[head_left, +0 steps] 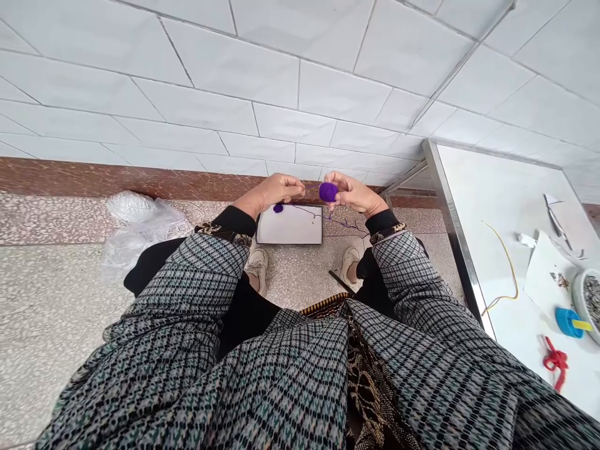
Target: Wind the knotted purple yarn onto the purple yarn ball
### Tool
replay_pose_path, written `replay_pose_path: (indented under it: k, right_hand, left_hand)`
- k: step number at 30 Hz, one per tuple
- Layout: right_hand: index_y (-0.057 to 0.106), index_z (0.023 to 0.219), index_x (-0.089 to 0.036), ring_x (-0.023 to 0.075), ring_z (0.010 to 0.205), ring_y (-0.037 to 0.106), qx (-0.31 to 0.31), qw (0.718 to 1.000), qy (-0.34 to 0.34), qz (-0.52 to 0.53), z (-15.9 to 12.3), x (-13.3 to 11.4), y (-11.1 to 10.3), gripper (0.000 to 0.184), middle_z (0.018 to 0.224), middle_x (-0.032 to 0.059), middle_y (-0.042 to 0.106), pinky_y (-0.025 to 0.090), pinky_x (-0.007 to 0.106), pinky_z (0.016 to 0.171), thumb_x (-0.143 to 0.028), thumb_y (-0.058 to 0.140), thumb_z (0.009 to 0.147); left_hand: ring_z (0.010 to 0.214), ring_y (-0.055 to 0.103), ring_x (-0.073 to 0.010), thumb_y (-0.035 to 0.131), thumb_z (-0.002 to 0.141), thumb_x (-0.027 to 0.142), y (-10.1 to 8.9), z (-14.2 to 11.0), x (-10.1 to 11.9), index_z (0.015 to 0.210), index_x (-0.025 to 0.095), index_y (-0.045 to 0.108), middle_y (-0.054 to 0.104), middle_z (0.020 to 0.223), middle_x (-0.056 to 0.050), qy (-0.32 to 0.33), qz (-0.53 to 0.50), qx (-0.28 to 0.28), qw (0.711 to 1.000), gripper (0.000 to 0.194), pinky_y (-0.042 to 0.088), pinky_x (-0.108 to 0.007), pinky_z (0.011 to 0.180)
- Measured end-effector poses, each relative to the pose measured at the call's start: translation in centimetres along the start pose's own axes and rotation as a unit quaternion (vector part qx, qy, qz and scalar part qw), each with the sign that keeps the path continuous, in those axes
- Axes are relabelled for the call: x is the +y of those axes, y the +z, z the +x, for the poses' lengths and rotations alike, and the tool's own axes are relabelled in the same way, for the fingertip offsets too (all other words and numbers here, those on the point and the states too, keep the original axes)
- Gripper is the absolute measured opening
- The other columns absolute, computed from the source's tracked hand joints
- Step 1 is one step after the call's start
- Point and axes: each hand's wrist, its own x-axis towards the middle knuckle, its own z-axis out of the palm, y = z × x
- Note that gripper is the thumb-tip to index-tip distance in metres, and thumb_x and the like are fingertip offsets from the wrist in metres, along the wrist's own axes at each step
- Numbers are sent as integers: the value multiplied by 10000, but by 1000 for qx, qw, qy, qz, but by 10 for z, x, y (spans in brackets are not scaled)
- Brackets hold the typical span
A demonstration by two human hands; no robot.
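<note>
My right hand [354, 192] grips a small, tight ball of purple yarn [329, 192] with its fingers. My left hand [280, 190] pinches a thin purple strand [312, 186] that runs across to the ball. Both hands are held close together above a white board with a dark frame [290, 232], which rests on my lap or near my knees. A smaller purple tuft [278, 208] lies at the board's top left, just below my left hand. Loose dark purple strands [344, 224] trail to the right of the board.
Clear plastic wrap [135, 228] lies on the speckled stone floor at left. At right stands a white table with a steel edge [457, 231], holding yellow wire [510, 269], papers, a bowl [585, 303], a blue item [568, 322] and a red item [555, 359].
</note>
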Motion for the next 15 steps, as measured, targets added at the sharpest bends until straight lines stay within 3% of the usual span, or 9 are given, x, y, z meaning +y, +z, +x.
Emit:
replay_pose_path:
  k: [3, 5, 7, 9, 10, 12, 15]
  right_hand:
    - [389, 1077, -240, 93, 760, 611, 100, 994, -35, 21, 8, 0, 4, 762, 974, -22, 589, 586, 239, 744, -508, 961, 651]
    - [372, 1054, -245, 95, 776, 602, 186, 981, -48, 1, 15, 2, 4, 714, 1017, -14, 572, 591, 252, 769, -502, 919, 674]
    - [363, 1022, -242, 95, 768, 581, 271, 959, -34, -68, 21, 7, 2, 574, 1054, -1, 551, 567, 255, 748, -424, 830, 744]
    - [384, 989, -228, 99, 757, 537, 326, 927, 3, -188, 23, 11, 0, 424, 1028, 4, 541, 511, 247, 720, -289, 745, 775]
    - [410, 976, -217, 103, 754, 510, 327, 910, 24, -253, 24, 13, 0, 370, 988, 1, 542, 479, 244, 715, -224, 715, 767]
    - [472, 958, -190, 110, 752, 472, 273, 897, 58, -343, 21, 14, 0, 316, 888, -13, 541, 434, 244, 719, -134, 686, 732]
    - [522, 973, -170, 104, 709, 483, 112, 943, 91, -299, 14, 11, 3, 294, 810, -30, 549, 428, 238, 675, -124, 664, 719]
  left_hand:
    - [559, 482, -107, 749, 764, 261, 13, 1, -7, 720, 159, 741, 652, 709, -43, 20, 23, -71, 997, 111, 401, -241, 561]
    - [588, 517, -120, 757, 764, 289, 22, -1, -9, 724, 162, 743, 653, 721, -46, 33, 40, -131, 990, 134, 453, -252, 586]
    - [609, 546, -131, 753, 759, 307, 27, -2, -9, 733, 159, 749, 660, 734, -50, 40, 56, -187, 980, 150, 483, -264, 606]
    - [619, 560, -135, 737, 760, 308, 27, -2, -6, 731, 156, 751, 669, 742, -56, 49, 74, -207, 974, 155, 481, -265, 610]
    - [619, 560, -135, 729, 765, 304, 25, -2, -5, 730, 154, 750, 672, 744, -58, 56, 81, -197, 975, 156, 472, -263, 609]
    - [607, 543, -128, 718, 776, 295, 19, -2, -2, 737, 149, 749, 671, 736, -56, 74, 88, -145, 983, 154, 442, -259, 603]
    - [577, 495, -116, 709, 775, 274, 9, 0, 0, 753, 133, 744, 631, 675, -36, 82, 72, -51, 993, 147, 388, -251, 584]
